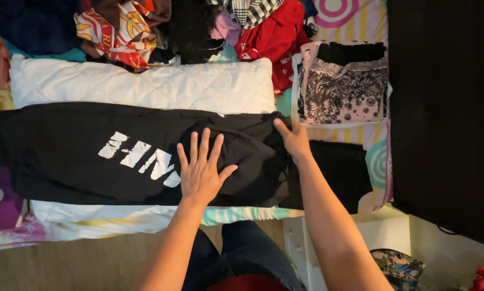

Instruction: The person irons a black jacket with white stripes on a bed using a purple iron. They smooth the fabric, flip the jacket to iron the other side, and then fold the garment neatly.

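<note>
Black garment [91, 156], half folded: your left hand [200, 172] lies flat and released on it, your right hand [293, 141] pinches its three-o'clock edge, unsmoothed.

Item count, head view:

- Hands: two. Left hand [200, 171] lies flat near centre; right hand [293, 138] sits at 3 o'clock from it.
- Black garment with white print [91, 153]: one, under both hands.
- White quilted pillow [145, 83]: one, at 12 o'clock.
- Folded patterned stack [344, 89]: one, at 2 o'clock.
- Loose clothing heap [188, 27]: one, along the top edge; its separate pieces cannot be counted.
- Bed [379, 161]: one.
</note>
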